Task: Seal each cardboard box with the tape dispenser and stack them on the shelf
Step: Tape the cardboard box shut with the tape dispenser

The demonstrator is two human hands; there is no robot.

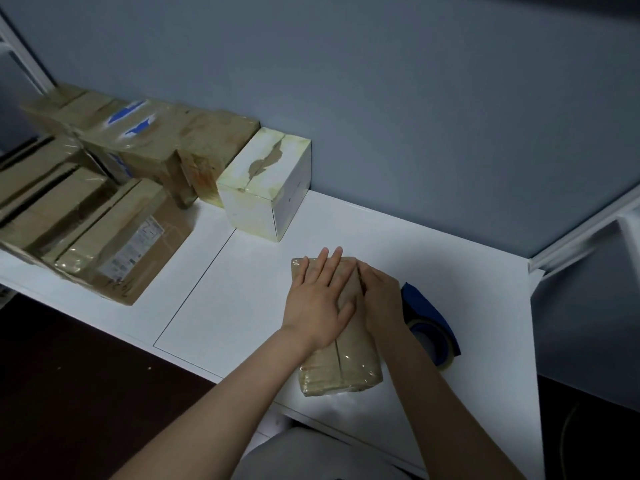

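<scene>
A small brown cardboard box (pixel 341 367) lies on the white table (pixel 242 306), its top covered in clear tape. My left hand (pixel 320 299) lies flat on the box's top with its fingers straight and spread. My right hand (pixel 381 299) rests on the box's right upper edge with its fingers bent over the far end; whether it holds anything is hidden. Just right of the box sits the blue tape dispenser (pixel 431 323) with its roll of clear tape, partly hidden behind my right wrist.
A white box (pixel 266 188) with a torn top stands by the grey wall. Several taped brown boxes (pixel 114 188) are piled at the back left. A white shelf frame (pixel 588 233) runs along the right edge. Dark floor lies below the table's front edge.
</scene>
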